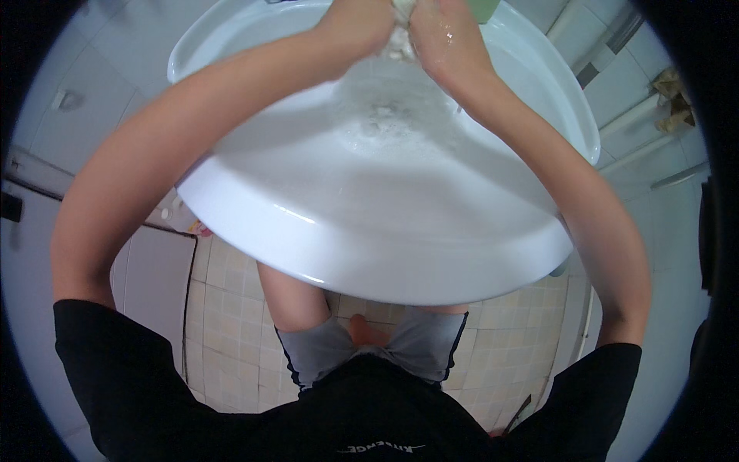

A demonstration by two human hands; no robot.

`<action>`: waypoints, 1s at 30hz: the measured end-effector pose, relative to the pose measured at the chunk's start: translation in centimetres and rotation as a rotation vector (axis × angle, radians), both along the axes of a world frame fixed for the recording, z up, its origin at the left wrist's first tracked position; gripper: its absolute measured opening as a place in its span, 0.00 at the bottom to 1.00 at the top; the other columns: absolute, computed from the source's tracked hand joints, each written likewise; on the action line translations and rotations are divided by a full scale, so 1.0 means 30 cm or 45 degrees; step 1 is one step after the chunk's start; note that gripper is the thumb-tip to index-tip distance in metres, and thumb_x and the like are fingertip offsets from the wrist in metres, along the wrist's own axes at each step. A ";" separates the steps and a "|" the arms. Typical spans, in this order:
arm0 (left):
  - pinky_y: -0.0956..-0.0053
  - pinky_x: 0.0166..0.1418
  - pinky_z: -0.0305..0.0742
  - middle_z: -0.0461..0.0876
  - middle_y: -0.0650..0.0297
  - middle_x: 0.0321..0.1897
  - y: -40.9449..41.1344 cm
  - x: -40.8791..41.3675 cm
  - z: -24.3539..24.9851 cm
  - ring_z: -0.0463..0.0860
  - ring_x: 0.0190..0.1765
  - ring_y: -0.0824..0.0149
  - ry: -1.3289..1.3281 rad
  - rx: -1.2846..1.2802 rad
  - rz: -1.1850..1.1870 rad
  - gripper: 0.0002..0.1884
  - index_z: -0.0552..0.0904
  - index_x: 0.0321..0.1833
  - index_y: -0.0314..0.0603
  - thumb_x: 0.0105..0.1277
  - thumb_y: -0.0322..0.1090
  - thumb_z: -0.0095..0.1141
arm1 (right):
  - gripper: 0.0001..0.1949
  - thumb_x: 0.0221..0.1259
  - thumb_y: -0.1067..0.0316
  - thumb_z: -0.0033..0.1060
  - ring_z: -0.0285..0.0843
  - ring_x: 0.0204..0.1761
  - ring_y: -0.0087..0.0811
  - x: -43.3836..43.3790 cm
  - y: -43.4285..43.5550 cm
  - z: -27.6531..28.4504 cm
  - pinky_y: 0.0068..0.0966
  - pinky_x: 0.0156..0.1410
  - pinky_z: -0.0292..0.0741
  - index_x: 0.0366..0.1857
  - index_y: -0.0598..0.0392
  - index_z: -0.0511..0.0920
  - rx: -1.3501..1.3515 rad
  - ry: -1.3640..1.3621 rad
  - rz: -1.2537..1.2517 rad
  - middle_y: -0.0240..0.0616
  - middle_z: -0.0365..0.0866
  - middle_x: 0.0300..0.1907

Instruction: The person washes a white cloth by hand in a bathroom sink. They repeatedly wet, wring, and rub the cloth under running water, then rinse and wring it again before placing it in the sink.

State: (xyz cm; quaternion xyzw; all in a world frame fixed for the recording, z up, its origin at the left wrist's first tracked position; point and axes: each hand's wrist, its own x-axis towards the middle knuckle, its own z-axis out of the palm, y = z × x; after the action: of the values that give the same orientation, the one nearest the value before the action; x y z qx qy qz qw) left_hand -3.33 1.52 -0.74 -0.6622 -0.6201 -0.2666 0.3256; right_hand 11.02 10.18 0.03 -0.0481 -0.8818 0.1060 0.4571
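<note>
Both hands are over a white ceramic washbasin (375,254), at the top edge of the picture. My left hand (364,29) is on the left and my right hand (444,43), wet and shiny, on the right. Between them shows a pale, whitish wet thing (402,14); whether it is cloth or something else cannot be told. Water (399,49) falls below it. The fingers are partly blurred or cut off by the picture's edge, so their grip is hidden. Rippling water (385,118) lies in the bottom of the basin beneath the hands.
A green object (484,10) stands at the basin's back rim. Pipes (629,118) and a brownish cloth (674,101) are by the tiled wall at right. A pale container (176,213) is low at left. My legs are under the basin's front, above a tiled floor (231,323).
</note>
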 end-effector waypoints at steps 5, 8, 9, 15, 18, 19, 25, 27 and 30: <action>0.69 0.51 0.76 0.85 0.60 0.49 -0.054 0.205 0.122 0.83 0.48 0.66 -1.795 -0.363 -0.154 0.17 0.82 0.58 0.40 0.78 0.43 0.49 | 0.23 0.80 0.62 0.36 0.80 0.40 0.67 0.045 0.000 0.022 0.54 0.47 0.75 0.31 0.70 0.77 -0.022 -0.060 -0.027 0.69 0.79 0.32; 0.68 0.50 0.76 0.86 0.61 0.49 -0.050 0.256 0.149 0.83 0.47 0.66 -1.765 -0.519 -0.154 0.17 0.82 0.58 0.41 0.78 0.43 0.48 | 0.24 0.80 0.61 0.36 0.79 0.40 0.68 0.057 0.078 0.004 0.53 0.47 0.75 0.30 0.70 0.77 -0.198 0.021 -0.141 0.69 0.79 0.32; 0.68 0.49 0.76 0.86 0.61 0.48 -0.055 0.249 0.148 0.83 0.47 0.66 -1.747 -0.521 -0.168 0.17 0.82 0.58 0.41 0.78 0.43 0.48 | 0.24 0.80 0.60 0.36 0.79 0.40 0.68 0.056 0.065 0.016 0.52 0.47 0.75 0.29 0.70 0.77 -0.206 0.056 -0.179 0.69 0.79 0.32; 0.66 0.46 0.77 0.86 0.62 0.47 -0.073 0.173 0.137 0.83 0.46 0.66 -1.687 -0.415 -0.182 0.17 0.82 0.58 0.43 0.78 0.43 0.46 | 0.24 0.79 0.59 0.36 0.80 0.39 0.68 0.070 -0.106 0.081 0.51 0.45 0.74 0.31 0.71 0.78 -0.529 0.062 0.243 0.69 0.79 0.30; 0.65 0.45 0.77 0.86 0.62 0.46 -0.066 0.195 0.141 0.83 0.46 0.66 -1.709 -0.409 -0.202 0.17 0.82 0.58 0.44 0.79 0.44 0.45 | 0.24 0.79 0.59 0.37 0.81 0.38 0.66 0.069 -0.058 0.065 0.50 0.44 0.74 0.32 0.71 0.78 -0.405 0.073 0.153 0.68 0.79 0.30; 0.65 0.44 0.77 0.86 0.62 0.46 -0.065 0.219 0.146 0.83 0.46 0.66 -1.713 -0.416 -0.204 0.18 0.82 0.58 0.44 0.79 0.44 0.44 | 0.24 0.79 0.59 0.37 0.81 0.38 0.66 0.072 -0.030 0.065 0.50 0.43 0.74 0.32 0.71 0.78 -0.428 0.026 0.096 0.68 0.79 0.30; 0.65 0.42 0.76 0.86 0.61 0.43 -0.049 0.210 0.145 0.83 0.43 0.65 -1.688 -0.516 -0.160 0.18 0.82 0.55 0.42 0.78 0.46 0.46 | 0.22 0.76 0.62 0.39 0.81 0.38 0.65 0.021 0.097 0.001 0.51 0.45 0.74 0.31 0.72 0.77 0.253 0.081 -0.068 0.68 0.79 0.31; 0.65 0.42 0.76 0.85 0.61 0.42 -0.059 0.189 0.142 0.83 0.42 0.65 -1.695 -0.512 -0.144 0.18 0.82 0.54 0.42 0.79 0.46 0.44 | 0.20 0.75 0.64 0.39 0.81 0.39 0.65 0.050 -0.017 0.043 0.51 0.46 0.75 0.30 0.72 0.76 -0.041 -0.018 0.134 0.68 0.79 0.31; 0.65 0.41 0.76 0.85 0.61 0.42 -0.040 0.179 0.138 0.82 0.41 0.66 -1.691 -0.525 -0.150 0.18 0.81 0.53 0.42 0.79 0.47 0.43 | 0.18 0.75 0.68 0.38 0.82 0.38 0.63 0.076 -0.071 0.084 0.51 0.44 0.76 0.29 0.71 0.75 -0.431 -0.003 0.241 0.68 0.79 0.30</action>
State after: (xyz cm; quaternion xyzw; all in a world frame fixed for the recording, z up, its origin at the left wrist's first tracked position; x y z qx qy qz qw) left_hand 2.02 0.33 3.38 -0.4399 -0.6888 -0.5091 -0.2698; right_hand 13.30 8.05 2.53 -0.0413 -0.8524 0.2950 0.4297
